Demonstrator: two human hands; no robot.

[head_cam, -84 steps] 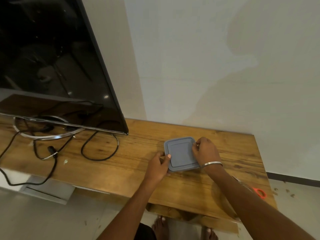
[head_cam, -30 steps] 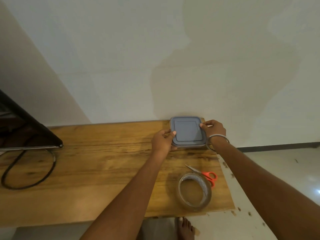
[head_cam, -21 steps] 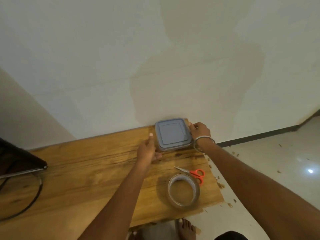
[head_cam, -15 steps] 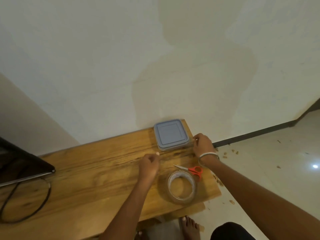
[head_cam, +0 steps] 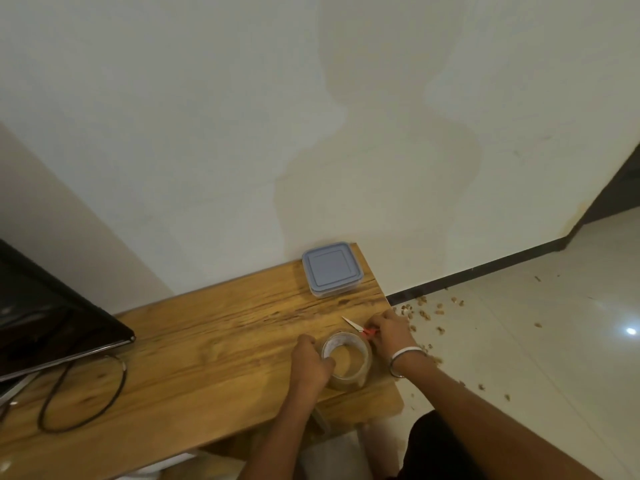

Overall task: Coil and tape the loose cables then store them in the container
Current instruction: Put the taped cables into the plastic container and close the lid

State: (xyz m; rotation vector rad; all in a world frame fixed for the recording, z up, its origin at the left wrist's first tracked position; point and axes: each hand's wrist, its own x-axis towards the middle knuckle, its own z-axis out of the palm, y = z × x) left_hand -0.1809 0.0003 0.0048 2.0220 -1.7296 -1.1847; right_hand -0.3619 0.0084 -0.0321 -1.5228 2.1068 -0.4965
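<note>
A black cable [head_cam: 83,396] loops below a screen [head_cam: 52,317] at the left of the wooden table [head_cam: 207,341]. The left hand [head_cam: 310,365] grips a tape roll [head_cam: 346,358]; the right hand [head_cam: 389,332] closes on red-handled scissors [head_cam: 360,330]. The lidded container [head_cam: 330,268] sits at the far corner against the wall.

Dim warm indoor light; glare spot on floor [head_cam: 631,330] (right); soft shadows on wall [head_cam: 311,116]; wide-angle bending at edges.
</note>
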